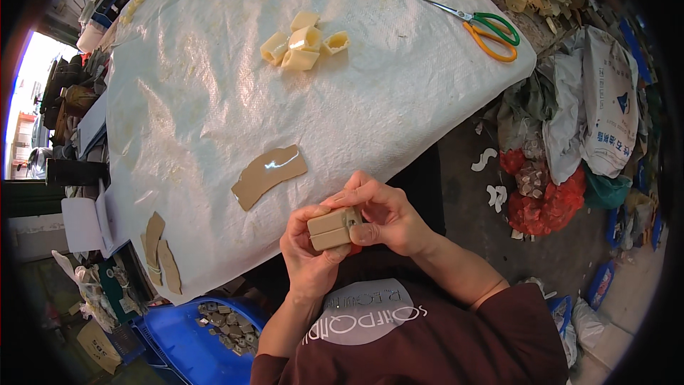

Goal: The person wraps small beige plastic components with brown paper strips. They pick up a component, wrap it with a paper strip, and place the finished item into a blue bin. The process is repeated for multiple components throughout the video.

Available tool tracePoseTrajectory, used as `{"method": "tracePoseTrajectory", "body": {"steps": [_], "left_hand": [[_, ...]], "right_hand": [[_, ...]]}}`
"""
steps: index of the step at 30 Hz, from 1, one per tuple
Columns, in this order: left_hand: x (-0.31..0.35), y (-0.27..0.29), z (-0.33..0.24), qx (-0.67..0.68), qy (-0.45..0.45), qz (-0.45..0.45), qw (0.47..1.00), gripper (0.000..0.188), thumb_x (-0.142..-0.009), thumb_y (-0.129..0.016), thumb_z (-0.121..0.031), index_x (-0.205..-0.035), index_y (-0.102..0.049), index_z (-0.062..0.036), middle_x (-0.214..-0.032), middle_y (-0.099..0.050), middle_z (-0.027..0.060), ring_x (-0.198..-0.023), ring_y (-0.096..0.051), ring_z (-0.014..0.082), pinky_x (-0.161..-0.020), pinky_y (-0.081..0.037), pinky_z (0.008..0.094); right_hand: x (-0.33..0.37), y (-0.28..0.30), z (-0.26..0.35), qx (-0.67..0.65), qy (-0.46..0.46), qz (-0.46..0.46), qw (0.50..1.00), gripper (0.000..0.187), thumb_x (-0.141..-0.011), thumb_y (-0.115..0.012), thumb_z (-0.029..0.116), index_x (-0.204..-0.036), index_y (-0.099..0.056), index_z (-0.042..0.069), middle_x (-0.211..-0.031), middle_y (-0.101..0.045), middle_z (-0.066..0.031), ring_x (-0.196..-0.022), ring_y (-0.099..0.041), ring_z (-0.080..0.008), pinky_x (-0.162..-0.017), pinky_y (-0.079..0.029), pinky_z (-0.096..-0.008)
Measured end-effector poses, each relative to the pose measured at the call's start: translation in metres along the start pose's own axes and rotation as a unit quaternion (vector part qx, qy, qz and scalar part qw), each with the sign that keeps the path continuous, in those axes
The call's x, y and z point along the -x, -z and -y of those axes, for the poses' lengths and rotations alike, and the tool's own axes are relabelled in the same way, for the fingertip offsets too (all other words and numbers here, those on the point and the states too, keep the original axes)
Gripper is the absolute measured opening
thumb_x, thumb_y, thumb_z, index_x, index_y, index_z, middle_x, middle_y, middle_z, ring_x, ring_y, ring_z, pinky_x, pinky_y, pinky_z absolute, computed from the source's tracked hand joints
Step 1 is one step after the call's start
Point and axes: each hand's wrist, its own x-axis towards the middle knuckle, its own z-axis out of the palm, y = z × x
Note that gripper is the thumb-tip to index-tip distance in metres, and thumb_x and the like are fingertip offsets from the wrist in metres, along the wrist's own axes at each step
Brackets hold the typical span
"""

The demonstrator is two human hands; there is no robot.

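Note:
Close to my chest, at the table's near edge, I hold a tan two-part block (329,230) with a seam along its length. Fingers and thumb of my left hand (306,253) wrap round its left side. My right hand (388,217) grips the right end, its thumb pressed beside a small dark opening there. What the fingertips cover underneath is hidden. Just beyond my hands a curved brown sheet piece (269,175) lies flat on the white covered table (214,100). Narrower brown strips (162,253) lie at the table's left corner.
Several pale yellow hollow pieces (303,43) sit in a cluster at the far middle. Scissors (491,32) with green and orange handles lie far right. A blue bin (182,339) of small grey-brown pieces stands lower left. Red bags (545,203) and a white sack (609,103) are at right.

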Motion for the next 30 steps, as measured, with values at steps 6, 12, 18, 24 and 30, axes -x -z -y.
{"method": "tracePoseTrajectory", "body": {"steps": [6, 12, 18, 24, 30], "left_hand": [[-0.003, 0.0, -0.001, 0.011, -0.001, 0.009, 1.0, 0.051, -0.069, -0.077, -0.008, -0.111, -0.049, -0.0024, -0.107, -0.056, 0.0124, -0.089, -0.061, 0.0205, -0.068, -0.057, 0.0306], [-0.01, 0.009, -0.009, -0.013, 0.029, 0.101, 0.994, 0.052, -0.072, -0.076, -0.02, -0.113, -0.049, -0.0011, -0.112, -0.055, 0.0162, -0.096, -0.059, 0.024, -0.077, -0.052, 0.0331], [-0.008, 0.012, -0.014, -0.043, 0.046, 0.135, 0.989, 0.052, -0.075, -0.073, -0.016, -0.116, -0.048, 0.0012, -0.113, -0.055, 0.0152, -0.1, -0.057, 0.0245, -0.085, -0.049, 0.0325], [0.001, 0.005, -0.018, -0.219, 0.109, 0.121, 0.962, 0.051, -0.072, -0.066, 0.007, -0.119, -0.047, 0.0044, -0.112, -0.055, 0.01, -0.103, -0.053, 0.0164, -0.089, -0.044, 0.0287], [-0.003, 0.0, -0.017, -0.204, 0.089, 0.088, 0.971, 0.05, -0.069, -0.076, -0.007, -0.111, -0.053, 0.0037, -0.099, -0.058, 0.0075, -0.09, -0.057, 0.014, -0.079, -0.047, 0.0265]], "right_hand": [[0.0, -0.007, 0.002, 0.006, 0.024, -0.024, 0.999, 0.036, -0.085, -0.062, 0.021, -0.117, -0.053, 0.007, -0.1, -0.048, -0.0047, -0.088, -0.049, -0.0103, -0.077, -0.042, -0.0245], [-0.007, 0.011, 0.014, 0.129, 0.036, 0.013, 0.991, 0.041, -0.085, -0.062, 0.028, -0.118, -0.051, 0.006, -0.105, -0.049, -0.008, -0.094, -0.05, -0.0159, -0.081, -0.042, -0.0292], [-0.019, -0.011, 0.045, 0.258, 0.0, 0.069, 0.964, 0.036, -0.081, -0.066, 0.02, -0.111, -0.054, 0.004, -0.107, -0.049, -0.0105, -0.097, -0.051, -0.0164, -0.08, -0.043, -0.0292], [-0.008, -0.014, 0.021, 0.127, -0.062, -0.018, 0.99, 0.019, -0.08, -0.065, 0.008, -0.095, -0.056, 0.002, -0.098, -0.051, -0.0087, -0.078, -0.051, -0.0086, -0.066, -0.043, -0.0233], [-0.008, -0.02, 0.02, 0.171, -0.022, -0.068, 0.983, 0.019, -0.083, -0.065, 0.016, -0.093, -0.056, 0.003, -0.088, -0.052, -0.0037, -0.074, -0.05, -0.0077, -0.064, -0.043, -0.0247]]}}
